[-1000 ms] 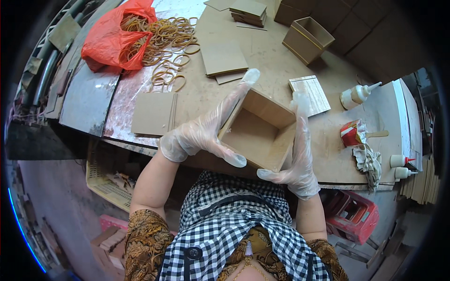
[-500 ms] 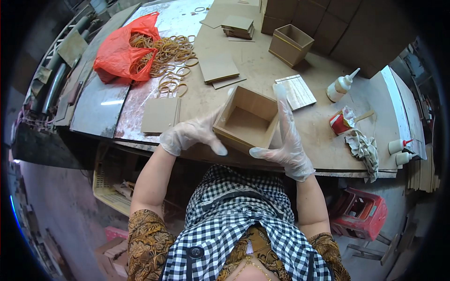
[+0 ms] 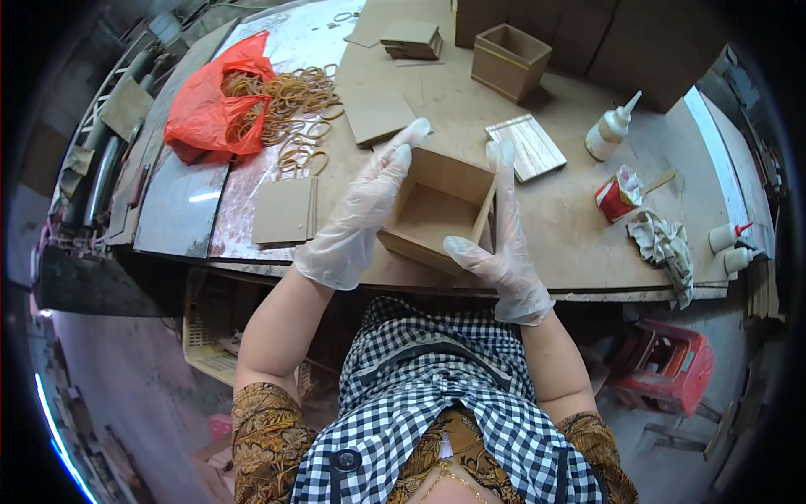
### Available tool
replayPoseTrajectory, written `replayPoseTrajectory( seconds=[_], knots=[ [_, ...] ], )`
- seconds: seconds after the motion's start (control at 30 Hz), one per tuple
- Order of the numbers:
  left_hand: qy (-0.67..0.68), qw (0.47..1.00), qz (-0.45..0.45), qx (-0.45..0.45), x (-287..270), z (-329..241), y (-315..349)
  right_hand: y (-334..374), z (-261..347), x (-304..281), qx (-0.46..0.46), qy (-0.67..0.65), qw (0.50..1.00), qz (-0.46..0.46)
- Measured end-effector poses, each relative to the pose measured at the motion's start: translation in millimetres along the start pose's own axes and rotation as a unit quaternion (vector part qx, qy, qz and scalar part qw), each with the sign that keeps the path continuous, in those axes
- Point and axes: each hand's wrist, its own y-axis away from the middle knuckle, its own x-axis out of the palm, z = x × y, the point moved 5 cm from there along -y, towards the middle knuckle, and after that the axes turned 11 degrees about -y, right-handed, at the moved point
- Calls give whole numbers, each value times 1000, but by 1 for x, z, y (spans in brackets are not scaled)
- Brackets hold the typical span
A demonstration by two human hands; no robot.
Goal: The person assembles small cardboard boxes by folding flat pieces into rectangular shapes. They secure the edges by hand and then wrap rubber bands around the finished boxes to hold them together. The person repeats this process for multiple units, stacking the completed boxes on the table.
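Observation:
An open-topped brown fibreboard box (image 3: 437,220) is between my two gloved hands at the table's front edge, tilted so its inside faces me. My left hand (image 3: 365,210) lies along the box's left wall, fingers stretched out toward the far corner. On the other side, my right hand (image 3: 510,252) grips the right wall, its fingers running up the outside and its thumb at the near rim. Both hands wear thin clear gloves. The box's underside is hidden.
Rubber bands (image 3: 298,101) spill from a red plastic bag (image 3: 210,109). Flat boards (image 3: 285,210) lie nearby. Another box (image 3: 510,67) stands behind, left of a glue bottle (image 3: 608,134). A red tub (image 3: 617,197) and crumpled cloth (image 3: 663,248) sit right. A red stool (image 3: 667,370) stands below.
My left hand has turned and slid upward along the box's left wall, its thumb no longer spread at the near side. My right hand keeps its hold. The view has shifted slightly.

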Motion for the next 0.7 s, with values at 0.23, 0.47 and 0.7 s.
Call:
replayPoseTrajectory(
  seconds=[0.23,0.47,0.7],
  knots=[
    [-31,999,-2,-42,5,-12,2,-4,3,2,-32,16,999,2],
    [166,983,-40,-72,-11,-23,9,10,-24,-65,-97,-86,991,-37],
    [156,972,-140,-110,-48,43,78,57,36,-55,-195,226,952,-61]
  ],
)
